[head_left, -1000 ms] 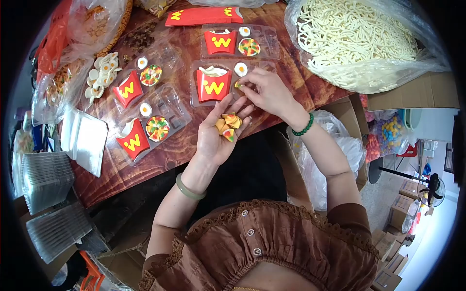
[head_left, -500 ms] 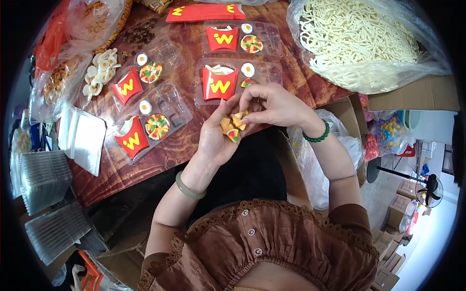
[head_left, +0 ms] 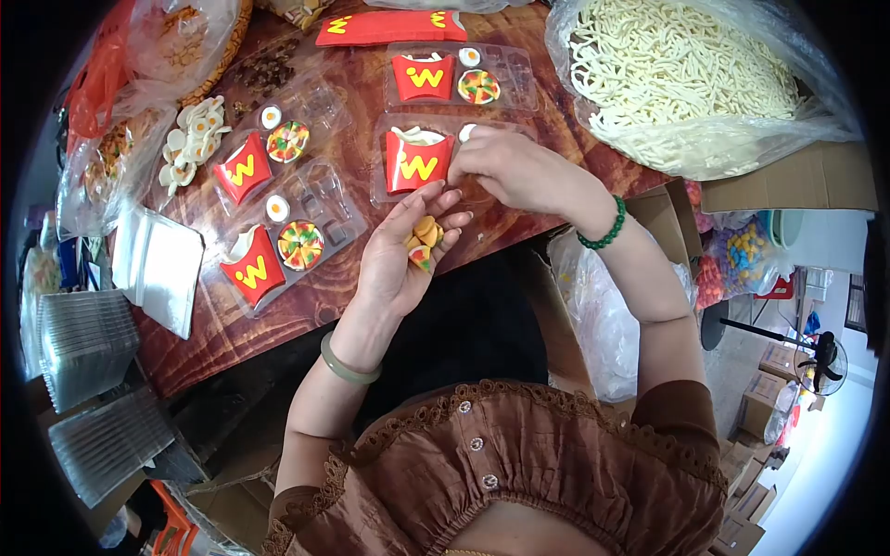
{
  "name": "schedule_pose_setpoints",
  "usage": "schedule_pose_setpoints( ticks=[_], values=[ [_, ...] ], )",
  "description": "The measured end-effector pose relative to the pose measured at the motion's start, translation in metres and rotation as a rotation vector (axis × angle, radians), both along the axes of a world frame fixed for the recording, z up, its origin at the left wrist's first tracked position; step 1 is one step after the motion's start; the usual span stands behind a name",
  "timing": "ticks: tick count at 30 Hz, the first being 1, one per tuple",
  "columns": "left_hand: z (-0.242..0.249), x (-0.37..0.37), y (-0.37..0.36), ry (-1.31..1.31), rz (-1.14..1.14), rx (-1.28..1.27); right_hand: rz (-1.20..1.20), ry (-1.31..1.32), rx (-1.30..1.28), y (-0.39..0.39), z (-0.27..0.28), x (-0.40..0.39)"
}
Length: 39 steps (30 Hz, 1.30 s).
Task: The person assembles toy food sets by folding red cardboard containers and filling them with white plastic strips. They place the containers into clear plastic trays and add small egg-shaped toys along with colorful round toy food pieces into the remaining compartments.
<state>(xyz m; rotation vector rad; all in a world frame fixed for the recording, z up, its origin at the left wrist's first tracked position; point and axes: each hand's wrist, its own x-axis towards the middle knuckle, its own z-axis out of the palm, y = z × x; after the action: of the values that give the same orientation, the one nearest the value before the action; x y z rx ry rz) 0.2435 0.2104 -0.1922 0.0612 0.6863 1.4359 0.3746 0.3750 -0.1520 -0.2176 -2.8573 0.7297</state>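
My left hand [head_left: 397,255] is palm up over the table's front edge, fingers curled around several small toy pizza slices [head_left: 424,243]. My right hand [head_left: 519,171], wearing a green bead bracelet, is over the right side of a clear plastic tray [head_left: 377,148]. Its fingertips are bent together and turned down; whatever they hold is hidden. In that tray stand a red fries box [head_left: 414,165] with pale fries and a fried egg piece [head_left: 466,132], partly covered by my right hand.
Other clear trays hold fries boxes, eggs and round pizzas [head_left: 300,245]. Flat red boxes [head_left: 389,28] lie at the back, loose eggs [head_left: 195,134] at left. A large bag of pale fries [head_left: 686,83] is at right. Stacked clear trays [head_left: 88,347] stand at lower left.
My right hand has left the pizza slices in my left palm and moved up and right over the tray. My left hand has shifted slightly left and opened somewhat around the slices.
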Motion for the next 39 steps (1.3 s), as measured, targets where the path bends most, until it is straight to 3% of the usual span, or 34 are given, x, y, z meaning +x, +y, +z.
schedule_pose_setpoints(
  ticks=[3, 5, 8, 15, 18, 21, 25, 27, 29, 30, 31, 33, 39],
  values=[
    [-0.002, 0.001, 0.003, -0.048, 0.039, -0.006, 0.071, -0.011, -0.012, 0.0, -0.009, -0.005],
    [-0.004, 0.002, 0.003, -0.064, 0.079, -0.026, -0.146, 0.114, -0.125, -0.008, -0.004, 0.0],
    [-0.005, 0.003, 0.004, -0.072, 0.086, -0.041, -0.228, 0.077, -0.121, -0.011, -0.027, 0.011],
    [0.006, 0.001, 0.002, -0.184, 0.075, 0.016, -0.222, 0.191, -0.091, -0.017, -0.038, 0.016],
    [0.007, 0.003, 0.002, -0.224, 0.052, 0.055, -0.397, 0.125, -0.322, -0.027, -0.016, 0.013],
    [0.003, 0.007, 0.003, -0.196, 0.046, 0.065, -0.136, 0.107, -0.477, -0.04, -0.003, 0.011],
    [0.004, 0.01, 0.004, -0.178, -0.01, 0.124, -0.056, 0.116, -0.437, -0.041, 0.001, 0.009],
    [0.005, 0.01, 0.001, -0.148, -0.003, 0.097, -0.295, 0.079, -0.862, -0.046, 0.008, 0.013],
    [0.005, 0.004, -0.003, -0.126, -0.043, 0.039, -0.503, 0.105, -0.71, -0.038, 0.008, 0.019],
    [0.005, 0.002, -0.006, -0.124, -0.022, 0.019, -0.519, 0.064, -0.488, -0.031, 0.008, 0.022],
    [0.004, 0.0, -0.006, -0.124, -0.022, 0.018, -0.518, 0.065, -0.489, -0.028, 0.004, 0.021],
    [0.001, -0.001, -0.004, -0.119, 0.014, 0.019, -0.397, 0.139, -0.176, -0.026, -0.007, 0.02],
    [-0.005, 0.0, 0.001, -0.125, 0.06, -0.013, -0.489, 0.0, -0.271, -0.028, -0.01, 0.008]
  ],
)
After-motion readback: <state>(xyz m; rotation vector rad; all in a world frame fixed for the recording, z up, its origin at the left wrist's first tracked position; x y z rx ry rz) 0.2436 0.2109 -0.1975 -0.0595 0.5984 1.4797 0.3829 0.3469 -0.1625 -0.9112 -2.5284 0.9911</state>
